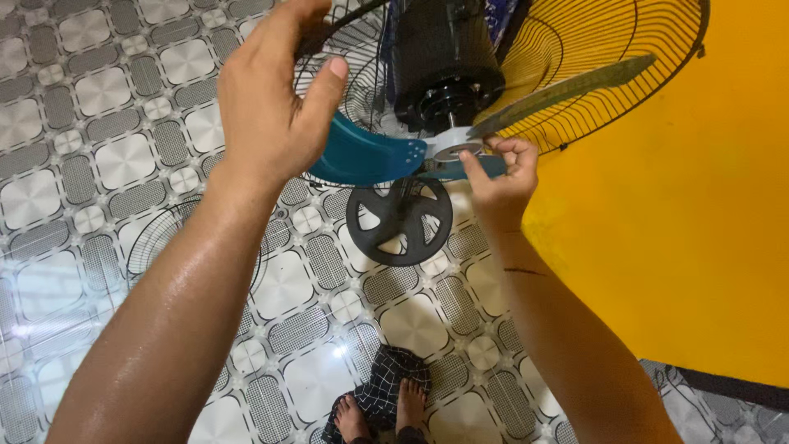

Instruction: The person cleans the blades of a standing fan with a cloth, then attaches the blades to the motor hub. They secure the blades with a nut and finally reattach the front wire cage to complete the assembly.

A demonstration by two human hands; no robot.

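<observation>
Already the teal fan blade sits on the motor shaft, upper centre; left hand grips it, right hand pinches the hub. Front grille lies on the floor, unfitted.

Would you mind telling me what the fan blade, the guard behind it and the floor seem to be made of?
The blade looks like moulded plastic: teal, smooth, with a soft sheen. The guard seems to be thin metal wire, dark-coated, in radial spokes and rings. The floor looks like glazed ceramic tile, patterned grey and white, with bright glare spots.
</observation>
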